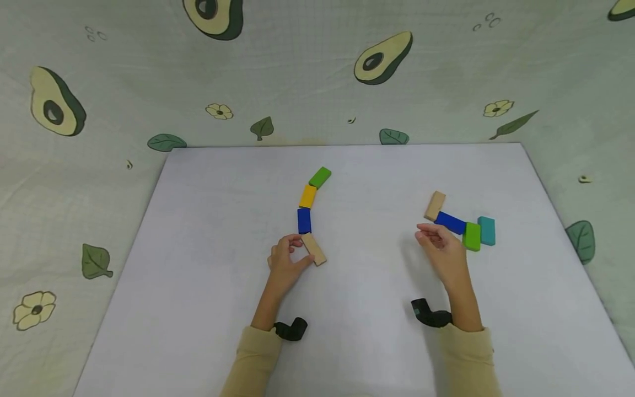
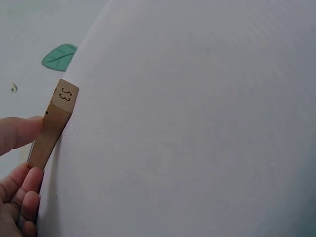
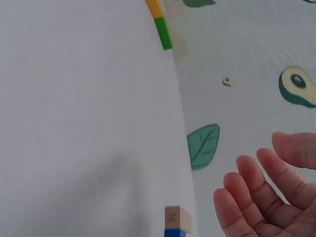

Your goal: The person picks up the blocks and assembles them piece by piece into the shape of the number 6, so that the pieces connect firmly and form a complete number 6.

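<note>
My left hand pinches a plain wooden block by its two ends, thumb at the near end and fingertips at the far end. That block's far end meets a blue block, above which a yellow block and a green block continue a curved line. In the left wrist view the held block shows the number 53. My right hand holds nothing, its fingers loosely bent, just below a second wooden block and a second blue block.
At the right, a second green block touches that blue block, with a teal block beside it. The white tabletop ends at a back edge, behind which hangs a cloth printed with avocados and leaves.
</note>
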Demonstrator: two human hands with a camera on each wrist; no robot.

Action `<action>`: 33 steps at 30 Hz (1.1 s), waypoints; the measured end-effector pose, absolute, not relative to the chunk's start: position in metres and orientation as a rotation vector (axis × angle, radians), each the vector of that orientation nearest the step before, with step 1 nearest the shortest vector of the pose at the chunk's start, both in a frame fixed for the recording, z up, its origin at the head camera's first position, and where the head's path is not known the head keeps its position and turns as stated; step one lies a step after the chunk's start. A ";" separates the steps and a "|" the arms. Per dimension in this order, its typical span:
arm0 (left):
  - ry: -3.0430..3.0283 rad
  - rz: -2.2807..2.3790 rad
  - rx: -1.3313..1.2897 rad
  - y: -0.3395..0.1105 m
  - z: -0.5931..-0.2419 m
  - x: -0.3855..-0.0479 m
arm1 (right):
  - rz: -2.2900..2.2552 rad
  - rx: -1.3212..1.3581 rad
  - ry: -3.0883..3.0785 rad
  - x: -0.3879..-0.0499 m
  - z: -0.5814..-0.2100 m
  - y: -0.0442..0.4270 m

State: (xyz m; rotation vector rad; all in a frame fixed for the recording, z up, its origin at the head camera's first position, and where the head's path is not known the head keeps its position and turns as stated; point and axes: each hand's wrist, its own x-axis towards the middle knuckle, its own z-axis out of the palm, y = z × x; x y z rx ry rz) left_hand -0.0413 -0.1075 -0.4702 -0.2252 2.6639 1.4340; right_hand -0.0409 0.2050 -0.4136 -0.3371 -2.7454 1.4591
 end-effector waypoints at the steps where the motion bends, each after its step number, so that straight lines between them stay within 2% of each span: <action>1: 2.661 1.435 -0.227 -0.108 -0.470 -0.041 | 1.456 -0.376 -2.742 -0.040 -0.413 0.210; 7: 2.654 1.434 -0.233 -0.107 -0.469 -0.041 | 1.402 -0.570 -2.695 -0.042 -0.413 0.248; 13: 2.657 1.446 -0.226 -0.107 -0.470 -0.041 | 1.392 -0.682 -2.611 -0.056 -0.469 0.319; 16: 2.660 1.445 -0.226 -0.107 -0.470 -0.041 | 1.378 -0.730 -2.603 -0.059 -0.483 0.346; 25: 2.647 1.459 -0.221 -0.108 -0.470 -0.042 | 1.356 -1.002 -2.751 -0.052 -0.440 0.352; 33: 2.644 1.452 -0.232 -0.108 -0.469 -0.041 | 1.430 -0.856 -2.822 -0.063 -0.487 0.391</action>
